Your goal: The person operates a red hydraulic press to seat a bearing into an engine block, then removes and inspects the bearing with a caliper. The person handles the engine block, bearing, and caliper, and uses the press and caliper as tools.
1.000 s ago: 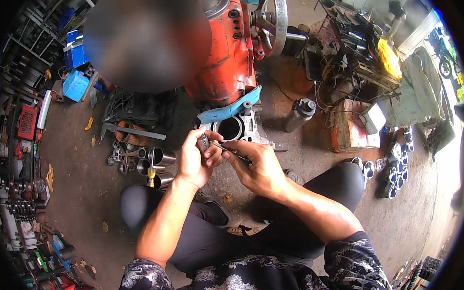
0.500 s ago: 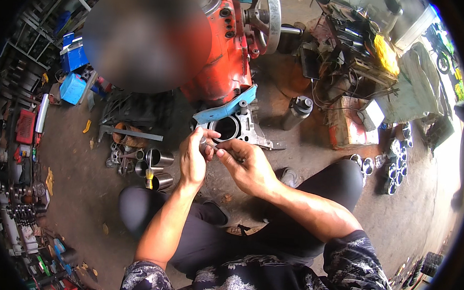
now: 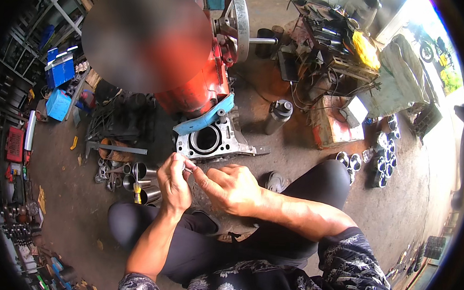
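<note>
My left hand (image 3: 173, 184) and my right hand (image 3: 231, 188) meet in front of me, fingertips pinched together on a small thin metal part (image 3: 187, 169). Just beyond the hands lies a grey engine block (image 3: 211, 141) with a round cylinder bore, a blue gasket-like plate (image 3: 204, 118) across its top. Behind it stands a red engine (image 3: 201, 85) with a large flywheel (image 3: 239, 20). I am squatting, with my dark trouser legs under my forearms.
Metal cylinder sleeves (image 3: 141, 179) and tools lie on the floor to the left. A dark bottle (image 3: 277, 116) stands right of the block. Further right are a red box (image 3: 332, 126), more round metal parts (image 3: 381, 158) and a cluttered bench (image 3: 327, 34). Blue boxes (image 3: 59, 78) lie far left.
Both hands have drawn back toward me from the engine block. The thin tool seen in my right hand earlier no longer shows; my fingers now pinch a small part.
</note>
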`<move>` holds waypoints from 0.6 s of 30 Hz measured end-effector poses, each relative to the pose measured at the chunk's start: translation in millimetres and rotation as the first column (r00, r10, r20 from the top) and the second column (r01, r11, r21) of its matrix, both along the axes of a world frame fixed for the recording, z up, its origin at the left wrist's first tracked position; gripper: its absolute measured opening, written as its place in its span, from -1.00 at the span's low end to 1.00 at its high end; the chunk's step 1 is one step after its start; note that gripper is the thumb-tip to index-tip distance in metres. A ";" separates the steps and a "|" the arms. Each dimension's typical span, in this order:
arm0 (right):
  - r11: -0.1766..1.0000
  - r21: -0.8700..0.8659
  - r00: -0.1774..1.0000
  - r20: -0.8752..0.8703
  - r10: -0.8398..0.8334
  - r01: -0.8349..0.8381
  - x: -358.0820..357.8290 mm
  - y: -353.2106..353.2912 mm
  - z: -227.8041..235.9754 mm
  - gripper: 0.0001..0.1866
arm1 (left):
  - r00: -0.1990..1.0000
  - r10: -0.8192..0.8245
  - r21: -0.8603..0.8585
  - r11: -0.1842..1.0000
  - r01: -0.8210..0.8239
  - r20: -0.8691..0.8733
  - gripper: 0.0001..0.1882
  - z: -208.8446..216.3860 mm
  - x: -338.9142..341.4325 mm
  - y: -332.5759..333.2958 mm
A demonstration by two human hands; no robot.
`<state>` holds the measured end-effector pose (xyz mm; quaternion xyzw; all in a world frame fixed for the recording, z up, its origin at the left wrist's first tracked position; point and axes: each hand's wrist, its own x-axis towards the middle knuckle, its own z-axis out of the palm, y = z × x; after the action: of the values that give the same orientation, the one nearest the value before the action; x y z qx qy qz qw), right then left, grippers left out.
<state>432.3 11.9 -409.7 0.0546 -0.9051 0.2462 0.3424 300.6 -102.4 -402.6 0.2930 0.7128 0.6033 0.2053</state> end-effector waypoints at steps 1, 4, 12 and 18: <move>1.000 0.016 1.000 0.013 0.011 -0.011 0.1 -0.5 0.7 -0.27 | 1.000 0.001 -0.036 0.999 -0.001 0.017 -0.52 0.6 0.5 -1.1; 0.926 -0.376 0.999 0.024 -0.022 0.030 -4.6 -12.5 3.5 -0.61 | 1.000 -0.008 -0.071 0.997 0.009 0.008 -0.51 1.1 2.1 -3.8; 0.074 -0.996 0.976 0.058 0.212 0.043 3.5 -24.2 11.4 -0.78 | 0.995 -0.025 -0.027 0.999 0.023 -0.096 -0.53 -0.1 3.0 -4.7; -0.208 -0.964 0.930 0.081 0.358 0.165 11.5 -15.3 20.9 -0.78 | 0.991 -0.058 -0.009 0.998 0.057 -0.121 -0.52 3.8 2.4 -4.1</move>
<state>443.8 -3.4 -388.8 -0.2010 -0.4116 0.8856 0.0771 303.0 -106.5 -398.8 0.3490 0.7168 0.5762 0.1798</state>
